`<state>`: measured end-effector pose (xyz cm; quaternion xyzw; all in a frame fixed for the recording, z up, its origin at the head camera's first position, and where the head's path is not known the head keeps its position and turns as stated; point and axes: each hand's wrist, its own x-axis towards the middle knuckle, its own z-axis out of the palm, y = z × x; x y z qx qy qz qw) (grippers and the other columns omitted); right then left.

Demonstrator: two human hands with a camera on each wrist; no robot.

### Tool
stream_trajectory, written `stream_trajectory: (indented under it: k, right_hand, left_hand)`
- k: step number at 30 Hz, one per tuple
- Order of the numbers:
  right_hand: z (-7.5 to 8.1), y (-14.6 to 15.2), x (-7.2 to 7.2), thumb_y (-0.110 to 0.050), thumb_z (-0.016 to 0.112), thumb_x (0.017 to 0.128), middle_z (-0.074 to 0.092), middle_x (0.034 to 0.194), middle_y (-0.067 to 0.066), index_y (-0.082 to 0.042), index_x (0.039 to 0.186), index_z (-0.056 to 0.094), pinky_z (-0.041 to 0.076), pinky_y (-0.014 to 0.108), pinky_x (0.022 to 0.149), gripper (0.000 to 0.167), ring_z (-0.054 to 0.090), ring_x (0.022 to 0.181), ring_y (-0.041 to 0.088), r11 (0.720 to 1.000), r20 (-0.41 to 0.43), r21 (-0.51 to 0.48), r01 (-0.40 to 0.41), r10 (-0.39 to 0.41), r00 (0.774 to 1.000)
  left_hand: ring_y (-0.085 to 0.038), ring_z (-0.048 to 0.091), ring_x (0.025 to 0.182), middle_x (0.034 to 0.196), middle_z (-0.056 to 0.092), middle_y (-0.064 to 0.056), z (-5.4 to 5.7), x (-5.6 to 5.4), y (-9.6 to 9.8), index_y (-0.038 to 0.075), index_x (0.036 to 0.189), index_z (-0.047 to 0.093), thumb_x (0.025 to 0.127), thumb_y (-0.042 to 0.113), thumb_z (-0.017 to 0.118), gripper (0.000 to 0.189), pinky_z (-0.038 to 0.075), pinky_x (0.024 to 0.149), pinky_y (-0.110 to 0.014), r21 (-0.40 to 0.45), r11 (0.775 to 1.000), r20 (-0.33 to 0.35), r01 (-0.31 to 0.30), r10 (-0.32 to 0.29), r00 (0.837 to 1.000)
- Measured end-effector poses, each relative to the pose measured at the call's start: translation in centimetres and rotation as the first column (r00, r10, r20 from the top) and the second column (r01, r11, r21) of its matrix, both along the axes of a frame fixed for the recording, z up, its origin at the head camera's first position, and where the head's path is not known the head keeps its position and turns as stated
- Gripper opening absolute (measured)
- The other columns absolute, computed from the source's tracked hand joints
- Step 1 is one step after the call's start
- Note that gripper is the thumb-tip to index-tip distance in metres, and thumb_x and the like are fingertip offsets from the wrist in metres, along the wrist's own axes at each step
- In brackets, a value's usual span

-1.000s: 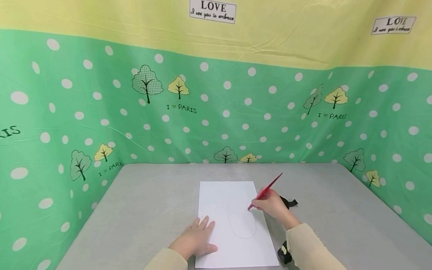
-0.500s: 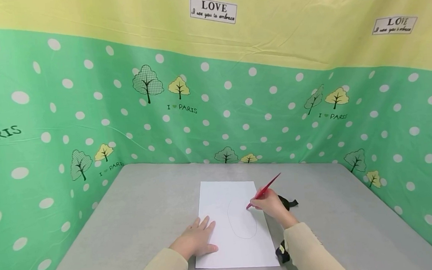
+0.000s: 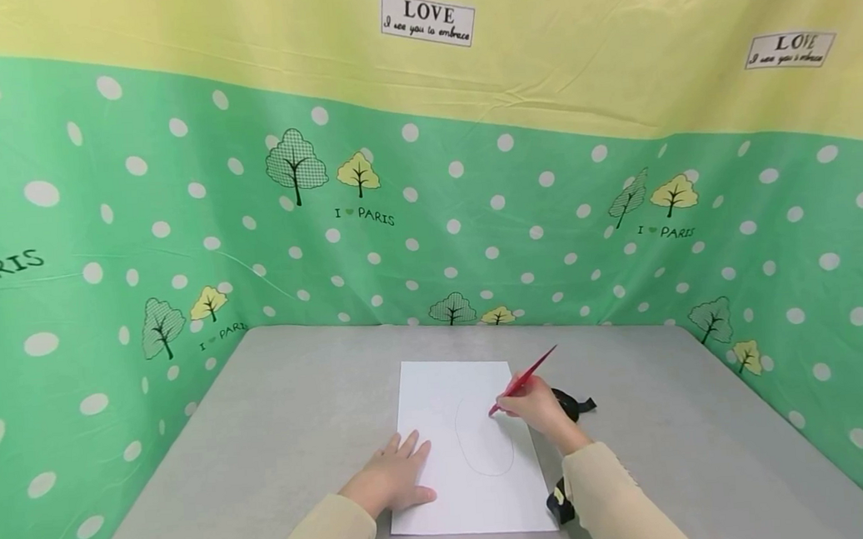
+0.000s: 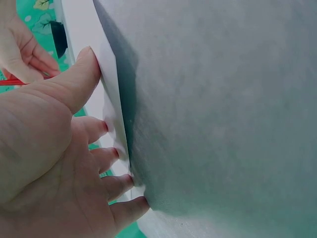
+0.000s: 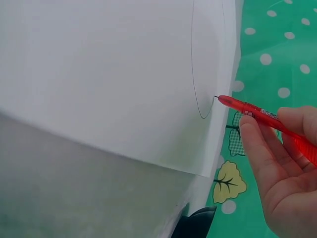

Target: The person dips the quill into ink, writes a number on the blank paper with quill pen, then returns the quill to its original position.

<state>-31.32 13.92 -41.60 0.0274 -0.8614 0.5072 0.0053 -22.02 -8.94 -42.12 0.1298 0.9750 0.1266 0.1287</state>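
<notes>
A white sheet of paper [image 3: 433, 395] lies on the grey table, bearing a thin, dark, long oval line. My right hand [image 3: 537, 404] pinches a red pen [image 3: 527, 380] between thumb and fingers near its tip. In the right wrist view the tip of the pen [image 5: 247, 109] meets the paper at the end of the curved line. My left hand [image 3: 393, 475] rests spread on the left edge of the sheet. In the left wrist view the thumb and fingers of the left hand [image 4: 64, 144] are extended along the paper edge [image 4: 111, 74].
A black object [image 3: 565, 404] with a short strap lies behind my right hand. Another small black object with a yellow mark [image 3: 560, 503] sits by my right sleeve, near the paper's lower right corner. A green and yellow printed curtain [image 3: 400, 247] hangs around the table [image 3: 297, 396].
My right hand has moved slightly left with the pen, its tip following the top of the oval. The left hand and the paper have stayed in place.
</notes>
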Motion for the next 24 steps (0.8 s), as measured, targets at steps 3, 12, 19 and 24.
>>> stream_trajectory:
  k: [3,12,19,24]
  right_hand:
    - [0.02,-0.13,-0.01,-0.001,0.067,0.080,0.062,0.074,0.007,-0.002,0.076,0.052,0.055,0.032,0.065,0.015,0.060,0.068,0.019,1.000,-0.002,-0.003,-0.006,0.006,1.000]
    - [0.07,-0.32,0.09,0.000,0.066,0.081,0.064,0.075,0.008,-0.002,0.075,0.052,0.055,0.033,0.066,0.015,0.061,0.069,0.020,0.999,-0.006,-0.011,-0.031,0.031,1.000]
    - [0.04,-0.47,-0.03,0.000,0.066,0.080,0.064,0.075,0.008,-0.002,0.075,0.052,0.055,0.033,0.066,0.015,0.062,0.070,0.021,1.000,-0.002,-0.011,-0.029,0.029,1.000]
    - [-0.11,-0.66,-0.16,0.000,0.066,0.080,0.064,0.073,0.007,-0.002,0.075,0.053,0.055,0.032,0.065,0.015,0.062,0.069,0.022,1.000,-0.001,-0.015,-0.025,0.025,1.000]
  left_hand:
    - [-0.040,0.021,0.133,0.145,0.029,-0.017,0.04,0.04,-0.04,0.005,0.138,0.041,0.080,0.045,0.064,0.074,0.022,0.105,-0.054,0.006,1.000,0.000,0.000,0.000,1.000]
    - [-0.040,0.022,0.132,0.145,0.030,-0.016,0.00,0.04,-0.02,0.006,0.138,0.041,0.080,0.045,0.064,0.073,0.022,0.105,-0.053,0.001,1.000,-0.002,0.003,-0.003,1.000]
    - [-0.040,0.022,0.132,0.145,0.030,-0.017,-0.05,0.07,-0.12,0.006,0.138,0.042,0.080,0.044,0.065,0.073,0.022,0.105,-0.053,0.012,1.000,-0.004,0.005,-0.005,1.000]
    - [-0.041,0.022,0.132,0.145,0.030,-0.017,-0.06,0.03,-0.08,0.005,0.138,0.041,0.080,0.044,0.065,0.073,0.022,0.105,-0.053,0.014,1.000,-0.004,0.006,-0.006,1.000]
